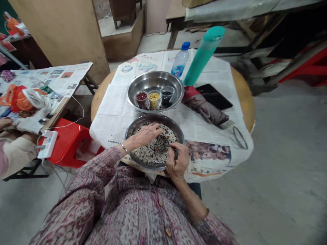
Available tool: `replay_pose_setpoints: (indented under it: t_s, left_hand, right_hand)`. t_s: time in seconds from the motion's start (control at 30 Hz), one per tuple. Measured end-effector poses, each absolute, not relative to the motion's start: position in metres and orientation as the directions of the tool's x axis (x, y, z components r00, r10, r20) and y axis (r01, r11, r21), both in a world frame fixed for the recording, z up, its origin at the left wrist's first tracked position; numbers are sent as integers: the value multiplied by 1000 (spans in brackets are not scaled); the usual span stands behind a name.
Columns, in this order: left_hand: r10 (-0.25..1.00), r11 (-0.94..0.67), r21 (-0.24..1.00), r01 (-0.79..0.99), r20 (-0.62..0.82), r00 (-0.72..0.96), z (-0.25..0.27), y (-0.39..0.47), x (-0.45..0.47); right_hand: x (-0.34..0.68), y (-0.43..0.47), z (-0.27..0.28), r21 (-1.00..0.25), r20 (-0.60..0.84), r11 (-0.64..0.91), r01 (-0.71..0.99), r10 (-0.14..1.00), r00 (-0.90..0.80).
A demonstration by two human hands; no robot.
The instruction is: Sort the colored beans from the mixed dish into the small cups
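A steel bowl (180, 128) near the table's front edge holds mixed grains and beans (150, 151), mostly white with dark, red and yellow ones. Over the left part of this mix my left hand (146, 134) reaches in, palm down, with its fingers stretched out over the grains. My right hand (178, 160) is at the bowl's right rim, fingers curled toward the thumb; whatever they hold, if anything, is too small to tell. Behind stands a wider steel basin (130, 89) with a cup of red beans (141, 98), a cup of yellow beans (153, 98) and a cup of black beans (166, 97).
Newspaper (107, 112) covers the round table. At its back stand a water bottle (181, 60) and a tall teal bottle (204, 56). Right of the basin lie a folded umbrella (206, 109) and a dark tablet (214, 96). A red stool (67, 143) and a co-worker's sleeve (20, 154) are at left.
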State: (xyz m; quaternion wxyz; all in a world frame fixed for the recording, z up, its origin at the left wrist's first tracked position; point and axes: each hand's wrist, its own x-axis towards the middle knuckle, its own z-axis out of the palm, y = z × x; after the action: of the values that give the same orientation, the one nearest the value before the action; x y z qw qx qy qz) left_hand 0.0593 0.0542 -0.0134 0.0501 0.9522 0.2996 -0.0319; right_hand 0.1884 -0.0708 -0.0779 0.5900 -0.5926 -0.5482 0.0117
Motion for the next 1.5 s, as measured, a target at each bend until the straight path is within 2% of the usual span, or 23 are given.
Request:
replay_pose_setpoints:
  t_s: [0.1,0.2,0.33,0.5,0.7,0.77,0.87,1.0,1.1,1.27,1.4,1.5]
  left_hand:
    - [669,-729,85,679,-124,733,-2,42,36]
    - [694,-690,160,706,-131,708,4,19,14]
    - [603,-725,276,631,-189,775,5,-8,3]
    - [555,-737,347,580,-179,812,-9,-4,24]
    - [667,-720,293,630,37,745,-15,29,42]
    - [675,-723,263,640,68,735,-15,33,42]
    - [625,-766,209,608,24,780,-16,26,43]
    - [486,-846,211,490,-72,871,-15,13,46]
    - [497,-841,184,509,-107,861,-11,10,39]
    - [671,-736,99,669,-22,741,-9,11,12]
    - [784,-617,197,762,63,618,-16,3,-3]
    - [822,-563,294,772,108,559,-23,-6,-7]
  right_hand:
    - [189,-71,-78,-708,628,286,646,673,390]
    - [189,-71,-78,-707,624,283,648,681,383]
    - [189,-72,-78,-701,613,268,661,700,366]
    - [189,-72,-78,-687,607,240,686,709,360]
    - [188,-72,-76,-705,580,214,676,722,376]
    - [188,-72,-76,-700,593,230,677,715,370]
    - [188,-72,-75,-692,599,234,683,713,363]
    - [190,-72,-77,-681,598,221,698,718,356]
    - [191,-73,-77,-658,599,220,721,732,324]
    - [194,-74,-64,-531,534,184,827,831,157]
    - [202,-64,-42,-358,401,214,909,914,-57]
    - [208,-55,-33,-215,282,189,958,951,-125]
